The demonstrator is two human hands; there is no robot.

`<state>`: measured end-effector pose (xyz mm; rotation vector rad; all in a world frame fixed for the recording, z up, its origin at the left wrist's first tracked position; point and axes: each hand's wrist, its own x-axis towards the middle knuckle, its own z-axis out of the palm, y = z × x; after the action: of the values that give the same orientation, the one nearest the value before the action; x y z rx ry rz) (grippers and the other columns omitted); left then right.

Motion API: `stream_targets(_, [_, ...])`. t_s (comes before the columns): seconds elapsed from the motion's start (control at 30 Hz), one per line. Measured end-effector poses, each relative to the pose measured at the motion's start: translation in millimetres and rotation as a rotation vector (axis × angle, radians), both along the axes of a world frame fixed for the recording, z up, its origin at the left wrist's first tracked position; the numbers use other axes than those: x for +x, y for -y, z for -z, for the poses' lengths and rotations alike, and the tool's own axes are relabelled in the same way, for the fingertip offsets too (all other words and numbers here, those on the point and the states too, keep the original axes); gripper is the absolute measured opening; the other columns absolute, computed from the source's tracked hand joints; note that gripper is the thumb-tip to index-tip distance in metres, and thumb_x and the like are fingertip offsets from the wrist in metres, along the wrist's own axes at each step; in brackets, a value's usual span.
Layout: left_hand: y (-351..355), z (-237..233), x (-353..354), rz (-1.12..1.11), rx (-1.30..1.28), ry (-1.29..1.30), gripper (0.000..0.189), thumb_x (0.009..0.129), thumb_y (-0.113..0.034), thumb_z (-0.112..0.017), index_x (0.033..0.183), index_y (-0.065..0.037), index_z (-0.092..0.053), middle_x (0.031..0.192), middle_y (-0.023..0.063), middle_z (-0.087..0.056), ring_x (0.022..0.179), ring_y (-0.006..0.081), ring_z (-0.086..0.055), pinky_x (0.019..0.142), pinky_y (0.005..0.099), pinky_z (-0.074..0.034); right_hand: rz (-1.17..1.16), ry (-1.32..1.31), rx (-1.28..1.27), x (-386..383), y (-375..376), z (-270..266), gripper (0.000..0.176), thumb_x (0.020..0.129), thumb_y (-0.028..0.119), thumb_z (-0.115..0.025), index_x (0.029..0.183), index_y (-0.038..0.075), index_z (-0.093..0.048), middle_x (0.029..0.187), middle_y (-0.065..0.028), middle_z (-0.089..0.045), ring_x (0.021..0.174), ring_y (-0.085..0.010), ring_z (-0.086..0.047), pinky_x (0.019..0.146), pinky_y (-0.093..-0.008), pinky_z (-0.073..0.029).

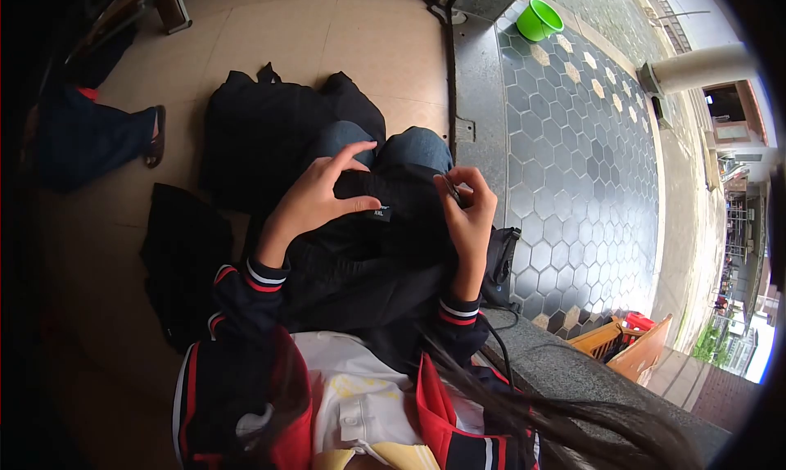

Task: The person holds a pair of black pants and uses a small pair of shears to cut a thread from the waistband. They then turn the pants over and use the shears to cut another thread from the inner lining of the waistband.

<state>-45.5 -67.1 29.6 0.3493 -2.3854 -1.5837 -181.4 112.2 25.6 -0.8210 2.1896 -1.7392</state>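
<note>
Across my lap lies a black garment point(352, 265) with a gathered elastic waistband. A small black label point(377, 214) marked XXL shows on it. My left hand point(315, 193) is over the waistband, thumb and fingers spread apart, with the thumb tip right beside the label. On the other side of the waistband, my right hand point(471, 212) is closed around a small dark metal tool point(453, 192), its fingers covering most of it. My denim-covered knees point(416, 149) show just beyond the garment.
More black clothing point(254, 130) is piled beyond my knees, and another black piece point(184, 257) lies on the tiled floor at left. Another person's leg point(98, 138) is at far left. A stone sill point(479, 101), a black bag point(499, 269) and a green bucket point(539, 20) are to the right.
</note>
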Motion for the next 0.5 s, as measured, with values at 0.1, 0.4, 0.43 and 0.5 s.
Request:
stream_targets(0.1, [-2,-4,1,0.119,-0.097,-0.015,0.072,0.057,-0.021,-0.081,0.118,-0.005,-0.048,0.104,0.0101,-0.061,0.094,0.0219,-0.060,0.089,0.0358,-0.042,-0.046,-0.001,0.040,1,0,1,0.016,0.076,0.004,-0.067,0.084,-0.003,-0.054,0.070,-0.0065,-0.057,0.059,-0.0077,-0.051,0.057,-0.0224,-0.046])
stream_targets(0.4, [-1,12,0,0.090,-0.037,-0.217,0.059,0.055,-0.012,-0.082,0.106,-0.004,-0.053,0.107,0.0052,-0.059,0.092,0.0174,-0.060,0.086,0.0312,-0.045,-0.267,-0.077,0.093,9,9,-10,0.033,0.069,0.012,-0.074,0.095,0.001,-0.057,0.089,-0.0101,-0.063,0.079,-0.0190,-0.063,0.066,-0.0283,-0.048])
stream_targets(0.43, [-2,13,0,0.089,-0.037,-0.217,0.059,0.055,-0.012,-0.082,0.106,-0.004,-0.053,0.107,0.0052,-0.059,0.092,0.0174,-0.060,0.086,0.0312,-0.045,-0.292,-0.158,0.137,10,10,-11,0.040,0.065,0.016,-0.077,0.097,0.002,-0.057,0.092,-0.0106,-0.064,0.084,-0.0222,-0.064,0.070,-0.0303,-0.048])
stream_targets(0.5, [-2,14,-1,0.067,-0.027,-0.259,0.059,0.055,-0.010,-0.081,0.106,-0.004,-0.052,0.106,0.0056,-0.060,0.091,0.0181,-0.060,0.084,0.0307,-0.046,-0.305,-0.185,0.171,10,11,-15,0.044,0.063,0.019,-0.078,0.098,0.002,-0.058,0.092,-0.0108,-0.064,0.086,-0.0240,-0.063,0.072,-0.0311,-0.048])
